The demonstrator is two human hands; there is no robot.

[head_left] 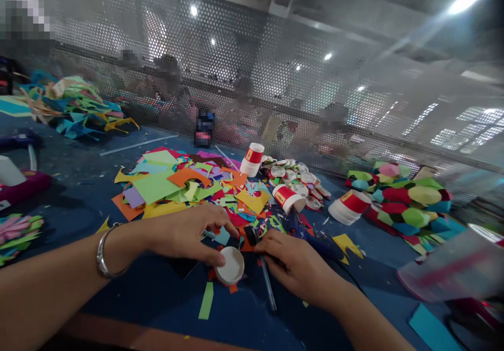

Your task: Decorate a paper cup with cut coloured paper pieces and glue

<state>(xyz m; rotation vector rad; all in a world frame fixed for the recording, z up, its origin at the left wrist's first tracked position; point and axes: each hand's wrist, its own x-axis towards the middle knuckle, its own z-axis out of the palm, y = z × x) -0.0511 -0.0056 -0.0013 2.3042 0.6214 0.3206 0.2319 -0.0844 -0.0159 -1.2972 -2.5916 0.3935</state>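
Note:
A small white round cup piece (230, 265) stands near the front of the blue table, its open side up. My left hand (199, 233) is at its upper left, fingers apart and curved, the thumb at its rim. Just to the right, my right hand (289, 259) has its fingers pressed together near a dark object and a bit of orange paper (247, 240); what they hold, if anything, is hidden. A clear pen-like stick (269, 285) lies below those fingers. Behind both hands spreads a heap of coloured paper scraps (157, 175).
Red and white paper cups (252, 159) stand and lie behind the heap, near many round cup pieces (301, 178). Coloured paper shapes (413, 199) and a translucent container (452, 264) are at the right. Glue guns (29, 183) lie left; a mesh wall (236, 57) rises behind.

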